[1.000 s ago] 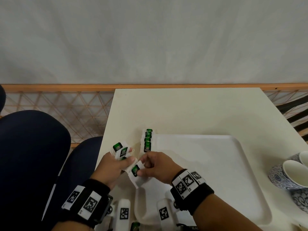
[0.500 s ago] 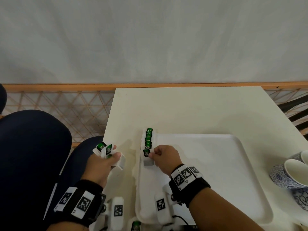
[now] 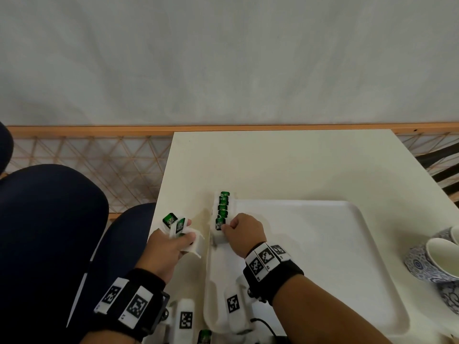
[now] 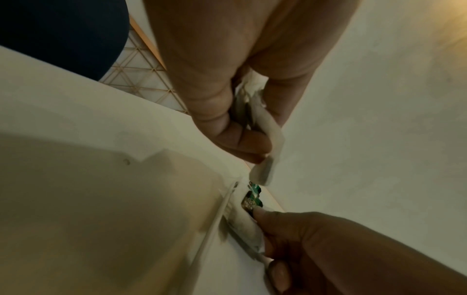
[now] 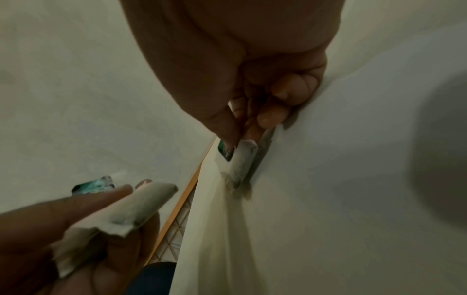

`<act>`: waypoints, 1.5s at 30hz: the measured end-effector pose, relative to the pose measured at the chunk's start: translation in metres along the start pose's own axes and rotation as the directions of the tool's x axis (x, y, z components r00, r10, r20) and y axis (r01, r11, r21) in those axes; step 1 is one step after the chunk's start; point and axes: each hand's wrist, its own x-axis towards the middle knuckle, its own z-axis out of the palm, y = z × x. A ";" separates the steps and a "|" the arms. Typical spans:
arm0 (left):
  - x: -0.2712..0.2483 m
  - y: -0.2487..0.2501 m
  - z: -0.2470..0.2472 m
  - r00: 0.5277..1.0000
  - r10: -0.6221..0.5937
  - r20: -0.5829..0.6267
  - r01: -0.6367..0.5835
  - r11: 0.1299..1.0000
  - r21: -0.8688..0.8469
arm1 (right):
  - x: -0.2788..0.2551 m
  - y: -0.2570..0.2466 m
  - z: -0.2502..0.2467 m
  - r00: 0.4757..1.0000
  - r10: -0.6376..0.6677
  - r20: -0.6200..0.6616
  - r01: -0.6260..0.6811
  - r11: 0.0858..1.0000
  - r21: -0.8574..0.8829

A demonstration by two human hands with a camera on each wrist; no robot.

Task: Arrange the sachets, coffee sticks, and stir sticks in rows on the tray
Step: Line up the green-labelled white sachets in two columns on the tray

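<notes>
Right wrist view: sachet pinched at tray edge.
A green-ended sachet (image 5: pixel 233 154) is pinched by the right hand (image 5: pixel 227 65) against the tray (image 5: pixel 328 179); more sachets (image 5: pixel 121 211) are held by the left hand (image 5: pixel 70 229).

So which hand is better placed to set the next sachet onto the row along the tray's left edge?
Probably right. The right hand already pinches a sachet at the row's near end on the tray; the left hand holds spare sachets off the tray.

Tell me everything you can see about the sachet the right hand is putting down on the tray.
The sachet is a small white packet, paper-like, with a green and black printed label at its far end. It sits at the near end of the overlapping row of sachets along the left edge of the white tray. The right hand pinches it between thumb and fingertips. It seems to touch the tray; the contact is partly hidden.
</notes>
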 end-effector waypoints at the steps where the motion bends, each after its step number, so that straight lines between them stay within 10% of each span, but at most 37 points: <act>1: 0.000 0.000 0.001 1.000 -0.001 -0.001 0.001 1.000 0.005 | 0.000 0.000 -0.001 1.000 0.010 -0.002 -0.010 1.000 0.008; 8: 0.000 0.000 0.003 1.000 -0.019 0.024 0.019 1.000 0.024 | -0.012 -0.001 -0.004 0.995 -0.075 -0.060 0.085 0.979 0.185; 14: -0.008 0.004 0.010 0.995 0.037 0.097 -0.045 0.996 0.074 | -0.028 -0.001 -0.008 0.891 -0.360 0.277 0.252 0.899 0.358; 24: -0.001 0.002 0.008 0.990 -0.075 -0.116 0.071 0.997 -0.041 | -0.032 0.012 -0.013 0.954 -0.215 0.208 0.187 0.971 0.146; 45: -0.006 -0.006 0.005 0.993 -0.113 -0.028 0.111 0.992 -0.061 | -0.018 0.009 -0.002 0.995 -0.104 -0.005 0.103 0.973 0.208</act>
